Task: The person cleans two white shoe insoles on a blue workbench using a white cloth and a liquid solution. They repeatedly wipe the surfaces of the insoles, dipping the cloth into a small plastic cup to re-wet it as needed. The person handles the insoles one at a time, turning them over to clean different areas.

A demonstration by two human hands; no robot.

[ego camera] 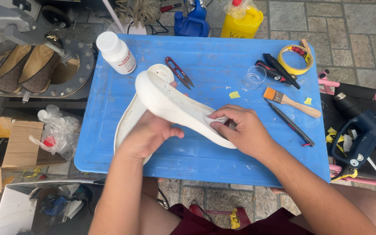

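— What do we hold? 
— A white shoe sole (175, 106), long and curved, over the blue table (205, 161). Our left hand (146, 135) grips it from below; our right hand (240, 128) pinches its end. 
— Containers? 
— At twelve o'clock, a white bottle (116, 53), capped; at one o'clock, a clear cup (254, 77), seemingly empty.
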